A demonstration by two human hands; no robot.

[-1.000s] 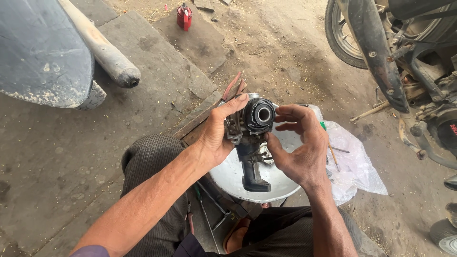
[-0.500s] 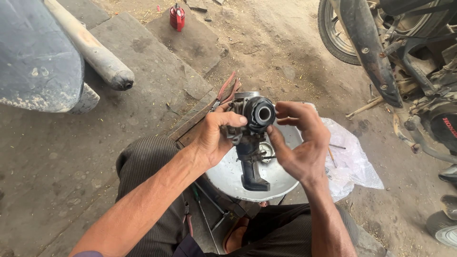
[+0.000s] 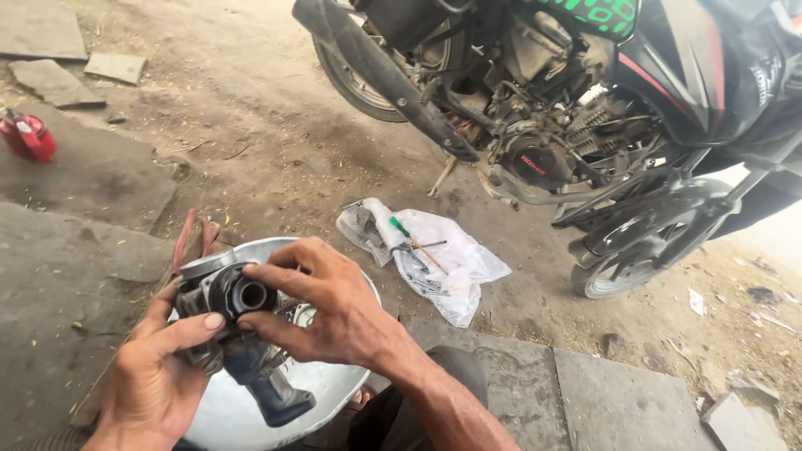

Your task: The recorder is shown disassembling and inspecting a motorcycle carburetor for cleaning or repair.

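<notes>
Carburettor (image 3: 230,321) held in both hands above the metal bowl (image 3: 334,384).

Left hand (image 3: 154,376) clenched round the body from below; right hand (image 3: 334,309) grasping it at the black rubber intake. One carburettor: judged rigid cast metal, moderately heavy, likely oily, so best taken by the body, not the protruding parts. Beyond the bowl: one plastic bag (image 3: 451,263) bearing one screwdriver (image 3: 413,242), one motorcycle (image 3: 568,117); one red can (image 3: 29,136) far left.

Head camera looks steeply down, close over the hands (image 3: 251,334).
</notes>
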